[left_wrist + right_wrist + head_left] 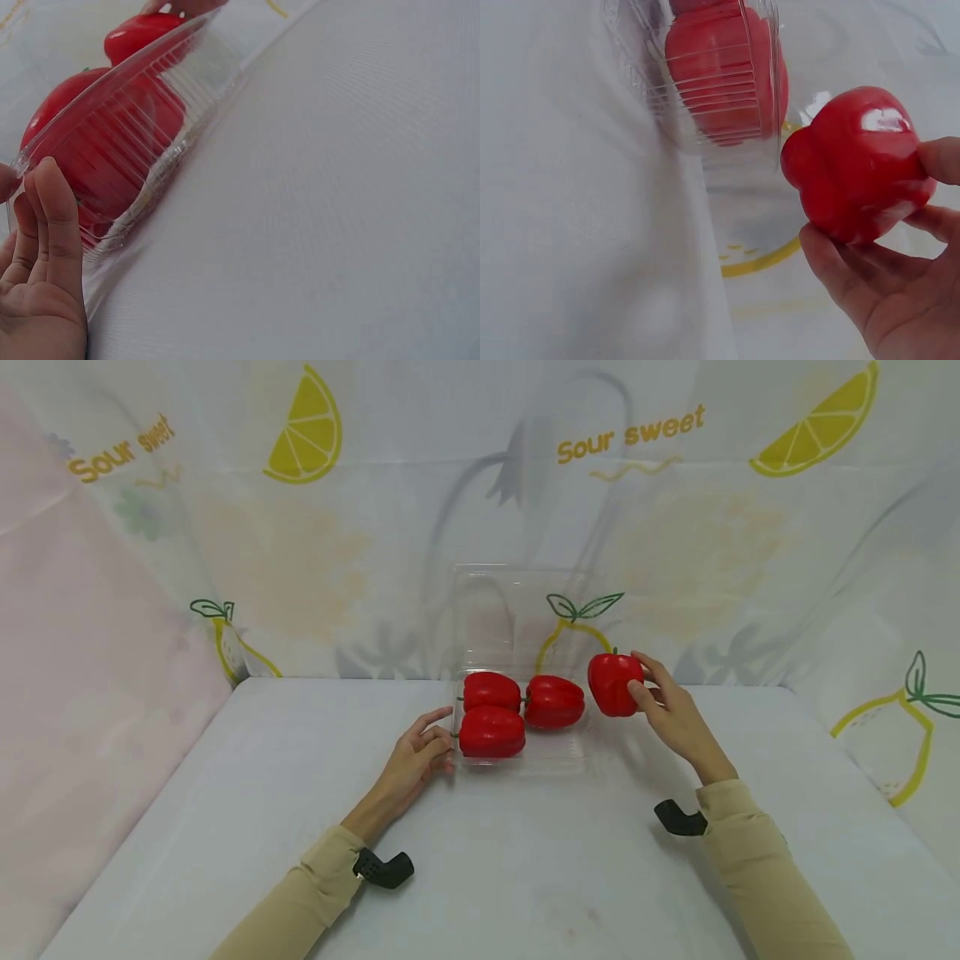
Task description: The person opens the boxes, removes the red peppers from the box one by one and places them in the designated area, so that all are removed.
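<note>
Tan sleeves enter from the bottom of the head view, the left sleeve at lower left and the right sleeve at lower right. A black device sits at each cuff, one on the left and one on the right. Beneath them spreads a white table.

Of the two hands, the left hand, just left of centre, rests relaxed fingers against the left side of a clear plastic container. The right hand, right of centre, grips a red bell pepper between thumb and fingers. That pepper is held up just beside the container's right edge, its long axis close to upright and its short green stem pointing toward the top of the frame.

Three more red peppers lie on their sides in the container: a lower left one, an upper left one and a right one. Their long axes run roughly across the frame, stems pointing left.

Behind them stands the raised clear lid. Farthest back hangs a pale printed cloth with yellow lemon wedges; orange lettering reads "Sour sweet" at upper left and again at upper right.
</note>
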The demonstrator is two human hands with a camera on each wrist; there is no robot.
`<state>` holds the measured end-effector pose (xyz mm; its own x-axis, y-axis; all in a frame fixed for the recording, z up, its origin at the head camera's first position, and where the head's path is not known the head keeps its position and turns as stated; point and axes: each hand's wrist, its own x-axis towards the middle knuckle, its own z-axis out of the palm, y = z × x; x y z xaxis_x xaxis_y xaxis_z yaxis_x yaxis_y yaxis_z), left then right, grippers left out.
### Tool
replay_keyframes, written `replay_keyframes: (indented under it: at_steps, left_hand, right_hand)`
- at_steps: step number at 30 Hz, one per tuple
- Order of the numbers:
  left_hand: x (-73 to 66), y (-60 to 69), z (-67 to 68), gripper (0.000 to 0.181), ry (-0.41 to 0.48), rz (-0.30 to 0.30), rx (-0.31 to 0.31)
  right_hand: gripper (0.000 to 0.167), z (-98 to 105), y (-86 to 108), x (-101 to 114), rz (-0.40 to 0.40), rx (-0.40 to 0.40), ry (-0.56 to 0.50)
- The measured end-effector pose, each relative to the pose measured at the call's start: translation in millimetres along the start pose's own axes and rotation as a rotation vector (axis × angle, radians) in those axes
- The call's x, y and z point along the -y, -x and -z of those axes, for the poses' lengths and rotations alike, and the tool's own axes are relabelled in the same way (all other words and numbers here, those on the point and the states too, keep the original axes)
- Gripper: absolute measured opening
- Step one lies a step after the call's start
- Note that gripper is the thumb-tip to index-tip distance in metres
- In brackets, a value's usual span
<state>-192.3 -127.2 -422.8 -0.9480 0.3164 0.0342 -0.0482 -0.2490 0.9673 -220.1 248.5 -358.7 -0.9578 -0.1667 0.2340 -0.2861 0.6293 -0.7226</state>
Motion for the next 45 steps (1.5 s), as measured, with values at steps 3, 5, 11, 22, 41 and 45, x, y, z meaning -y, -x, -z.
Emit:
replay_keyframes:
  at_steps: [3, 5, 11, 22, 41, 45]
  left_hand:
    - [0.4, 0.7, -0.1, 0.052, 0.003, -0.003, 0.004]
    - [0.6, 0.8, -0.1, 0.052, 0.005, -0.006, 0.004]
    - [1.2, 0.8, -0.2, 0.052, 0.003, -0.008, 0.000]
    - [-0.5, -0.1, -2.0, 0.052, -0.006, -0.001, -0.013]
    - [-0.3, 0.6, -0.6, 0.052, -0.010, -0.012, 0.003]
    - [0.5, 1.5, -1.2, 0.052, -0.009, -0.012, 0.005]
  right_hand:
    - [0.059, -1, 0.0, -5, -0.001, -0.010, -0.013]
    - [0.058, -1, -0.5, -8, 0.000, -0.015, -0.015]
    - [0.058, 0, -1.1, -11, -0.015, -0.013, -0.009]
    - [0.061, 4, -1.0, -11, -0.081, 0.017, -0.001]
    - [0.063, -3, -3.0, -24, -0.162, 0.081, -0.005]
    - [0.063, -4, -1.5, -28, -0.165, 0.087, 0.000]
